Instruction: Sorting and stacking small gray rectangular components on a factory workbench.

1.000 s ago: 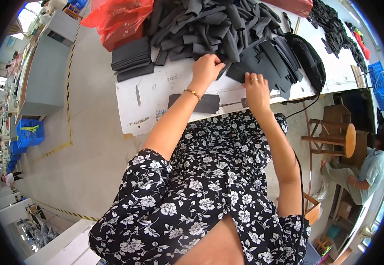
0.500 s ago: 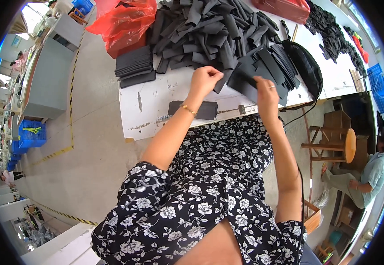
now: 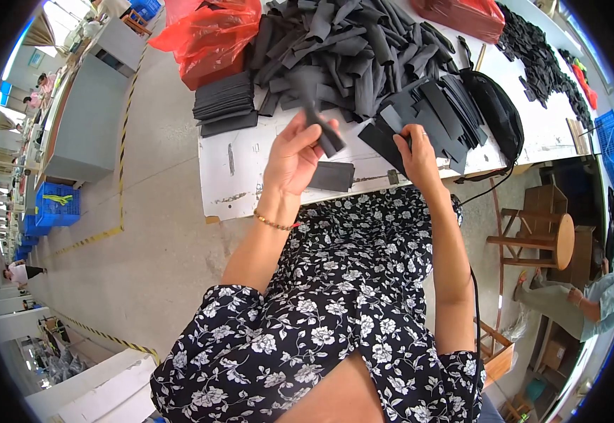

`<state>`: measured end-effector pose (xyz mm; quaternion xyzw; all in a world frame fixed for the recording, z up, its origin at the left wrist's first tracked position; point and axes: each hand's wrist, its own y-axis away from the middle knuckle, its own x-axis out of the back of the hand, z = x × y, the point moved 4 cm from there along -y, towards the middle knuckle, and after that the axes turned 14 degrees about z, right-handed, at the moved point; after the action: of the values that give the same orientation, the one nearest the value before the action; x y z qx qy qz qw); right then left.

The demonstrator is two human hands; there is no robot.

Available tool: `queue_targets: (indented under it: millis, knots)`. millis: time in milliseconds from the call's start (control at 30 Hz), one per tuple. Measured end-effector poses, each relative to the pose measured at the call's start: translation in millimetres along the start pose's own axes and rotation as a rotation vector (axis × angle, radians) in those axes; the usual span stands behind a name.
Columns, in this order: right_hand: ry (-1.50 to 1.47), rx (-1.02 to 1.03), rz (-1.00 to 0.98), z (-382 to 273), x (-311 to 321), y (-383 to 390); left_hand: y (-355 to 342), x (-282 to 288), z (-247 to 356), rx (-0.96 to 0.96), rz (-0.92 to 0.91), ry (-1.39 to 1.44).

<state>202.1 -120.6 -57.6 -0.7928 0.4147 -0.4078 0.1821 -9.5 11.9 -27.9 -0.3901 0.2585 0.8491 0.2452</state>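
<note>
My left hand (image 3: 289, 161) is raised over the near part of the white table (image 3: 233, 169), palm turned up, its fingers closed round a twisted dark grey fabric strip (image 3: 330, 143). The strip's far end is blurred by motion. At the right, my right hand (image 3: 420, 158) pinches the end of a flat black strip (image 3: 378, 142) that lies at the edge of a fanned-out batch of flat strips (image 3: 439, 109). Beyond both hands rises a big loose heap of curled dark strips (image 3: 353, 53). A low stack of strips (image 3: 336, 178) lies beside my left wrist, partly hidden by it.
A neat stack of dark strips (image 3: 223, 99) stands at the left, before a red plastic bag (image 3: 211, 53). A black bag (image 3: 494, 109) with a cord lies at the right edge. A wooden stool (image 3: 564, 241) and a seated person (image 3: 592, 303) are off to the right.
My left hand has come back toward me and left, turning palm up, with a strip lifted from the heap. My right hand has shifted slightly nearer, onto the flat strips.
</note>
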Motion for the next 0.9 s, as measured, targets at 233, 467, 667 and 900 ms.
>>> queue_targets:
  millis: [233, 467, 667, 900]
  knots:
    - [-0.205, -0.488, 0.036, -33, 16, -4, -3, 17, 2, -0.013, 0.203, -0.031]
    - [-0.121, -0.196, -0.145, -99, 35, 7, -9, 3, 1, 0.118, 0.193, 0.007]
    - [-0.136, -0.221, -0.197, -104, 32, 13, -11, 11, 1, 0.138, 0.159, 0.059]
    - [-0.193, -0.241, -0.191, -111, 32, 16, -13, 20, 3, -0.015, 0.2, -0.085]
